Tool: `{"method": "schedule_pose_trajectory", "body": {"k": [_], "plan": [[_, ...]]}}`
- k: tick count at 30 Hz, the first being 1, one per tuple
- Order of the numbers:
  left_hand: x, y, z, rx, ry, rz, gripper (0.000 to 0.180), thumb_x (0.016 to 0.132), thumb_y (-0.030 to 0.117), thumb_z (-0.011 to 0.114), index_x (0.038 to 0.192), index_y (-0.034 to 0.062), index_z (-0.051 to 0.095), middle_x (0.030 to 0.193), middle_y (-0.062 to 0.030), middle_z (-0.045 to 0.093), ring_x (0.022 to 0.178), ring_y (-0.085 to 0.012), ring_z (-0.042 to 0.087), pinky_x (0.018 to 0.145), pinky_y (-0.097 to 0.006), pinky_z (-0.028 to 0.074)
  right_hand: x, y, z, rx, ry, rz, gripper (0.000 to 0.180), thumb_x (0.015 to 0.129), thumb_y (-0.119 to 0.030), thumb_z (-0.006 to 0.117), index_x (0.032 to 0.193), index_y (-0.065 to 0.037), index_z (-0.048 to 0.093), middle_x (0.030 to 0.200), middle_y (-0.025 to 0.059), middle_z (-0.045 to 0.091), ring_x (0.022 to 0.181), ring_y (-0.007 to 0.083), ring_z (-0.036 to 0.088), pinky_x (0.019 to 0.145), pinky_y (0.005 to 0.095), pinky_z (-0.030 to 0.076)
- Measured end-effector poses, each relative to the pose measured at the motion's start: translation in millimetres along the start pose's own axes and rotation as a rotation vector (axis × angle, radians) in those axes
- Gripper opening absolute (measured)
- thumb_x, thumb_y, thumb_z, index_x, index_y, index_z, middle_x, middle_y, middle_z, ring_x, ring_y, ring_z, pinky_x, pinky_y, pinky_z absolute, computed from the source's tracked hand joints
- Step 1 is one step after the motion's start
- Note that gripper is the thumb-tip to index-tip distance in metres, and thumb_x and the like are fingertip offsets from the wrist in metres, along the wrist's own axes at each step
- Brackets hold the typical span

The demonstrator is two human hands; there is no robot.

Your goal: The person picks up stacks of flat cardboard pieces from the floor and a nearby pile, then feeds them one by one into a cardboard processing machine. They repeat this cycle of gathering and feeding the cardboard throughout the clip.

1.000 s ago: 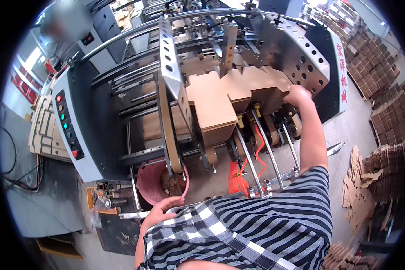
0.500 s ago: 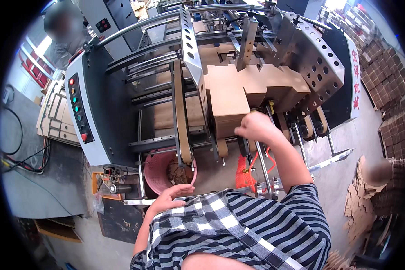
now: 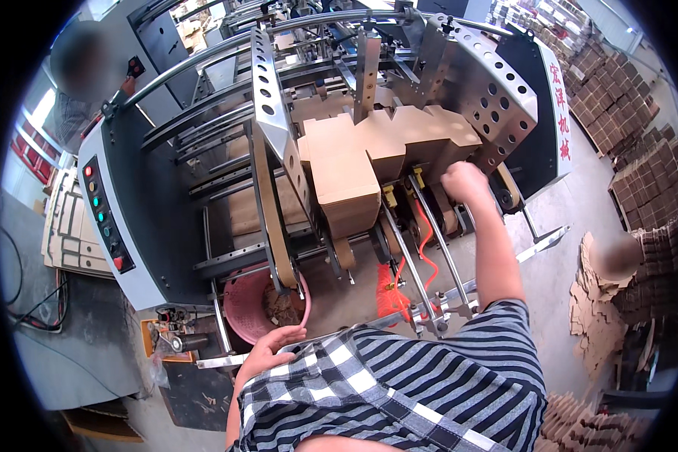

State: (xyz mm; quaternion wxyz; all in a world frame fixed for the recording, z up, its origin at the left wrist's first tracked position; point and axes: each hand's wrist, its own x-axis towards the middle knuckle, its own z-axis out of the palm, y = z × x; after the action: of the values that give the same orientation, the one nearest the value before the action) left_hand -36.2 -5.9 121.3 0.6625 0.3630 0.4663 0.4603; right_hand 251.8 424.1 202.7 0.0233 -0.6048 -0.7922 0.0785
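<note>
A thick stack of flat brown cardboard blanks [image 3: 343, 184] with notched edges sits in the feed end of a machine. My right hand [image 3: 465, 183] is curled closed at the right front side of this stack, against or very near its edge; nothing shows in it. Below the stack, two steel rods [image 3: 438, 245] with yellow fittings and red-orange air hoses [image 3: 427, 248] run toward me. My left hand [image 3: 273, 350] holds nothing, its fingers stretched out at the front of my checked apron, beside the rim of a pink basket [image 3: 241, 320].
Perforated metal guides [image 3: 276, 113] flank the stack. A control panel [image 3: 105, 213] with coloured buttons is on the machine's left side. A person [image 3: 83, 90] stands at the far left. Stacked cardboard [image 3: 618, 98] and loose scraps [image 3: 591, 316] lie to the right.
My right hand has moved from the left front face of the cardboard stack to its right side. My left hand stays near the basket. The view has shifted somewhat.
</note>
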Motion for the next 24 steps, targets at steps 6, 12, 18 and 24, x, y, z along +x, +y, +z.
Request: {"method": "schedule_pose_trajectory", "body": {"k": [6, 12, 18, 24], "plan": [[14.4, 2.0, 4.1, 0.017, -0.03, -0.042, 0.06, 0.077, -0.002, 0.062, 0.132, 0.0, 0.038, 0.131, -0.0126, 0.047, 0.122, -0.0215, 0.045, 0.103, -0.033, 0.034, 88.9, 71.6, 25.0, -0.145, 0.02, -0.189, 0.022, 0.076, -0.018, 0.054, 0.087, -0.006, 0.068, 0.09, 0.0184, 0.064, 0.088, 0.0346, 0.062, 0.08, 0.0421, 0.049], [9.1, -2.9, 2.1, 0.016, 0.006, -0.093, 0.059, 0.079, 0.0, 0.063, 0.132, 0.0, 0.039, 0.13, -0.0123, 0.048, 0.121, -0.021, 0.046, 0.103, -0.033, 0.034, 83.2, 75.5, 60.6, -0.148, -0.214, -0.167, 0.019, 0.073, -0.015, 0.057, 0.084, -0.004, 0.067, 0.089, 0.0167, 0.065, 0.088, 0.0335, 0.063, 0.079, 0.0402, 0.05], [22.3, -1.4, 2.3, 0.029, -0.029, -0.142, 0.057, 0.08, 0.001, 0.062, 0.132, -0.0002, 0.039, 0.13, -0.0121, 0.048, 0.121, -0.021, 0.046, 0.103, -0.034, 0.035, 104.4, 82.3, 74.5, -0.188, -0.129, -0.233, 0.022, 0.073, -0.019, 0.059, 0.085, -0.003, 0.068, 0.095, 0.0178, 0.065, 0.092, 0.032, 0.062, 0.08, 0.0398, 0.05], [27.0, 1.8, 2.1, 0.039, -0.008, -0.141, 0.056, 0.081, 0.0, 0.06, 0.133, 0.0014, 0.039, 0.131, -0.0118, 0.047, 0.121, -0.0208, 0.046, 0.102, -0.033, 0.036, 79.2, 53.8, 6.3, -0.202, -0.147, -0.186, 0.026, 0.072, -0.021, 0.059, 0.089, -0.004, 0.068, 0.093, 0.0185, 0.065, 0.09, 0.0326, 0.062, 0.08, 0.041, 0.049]]}}
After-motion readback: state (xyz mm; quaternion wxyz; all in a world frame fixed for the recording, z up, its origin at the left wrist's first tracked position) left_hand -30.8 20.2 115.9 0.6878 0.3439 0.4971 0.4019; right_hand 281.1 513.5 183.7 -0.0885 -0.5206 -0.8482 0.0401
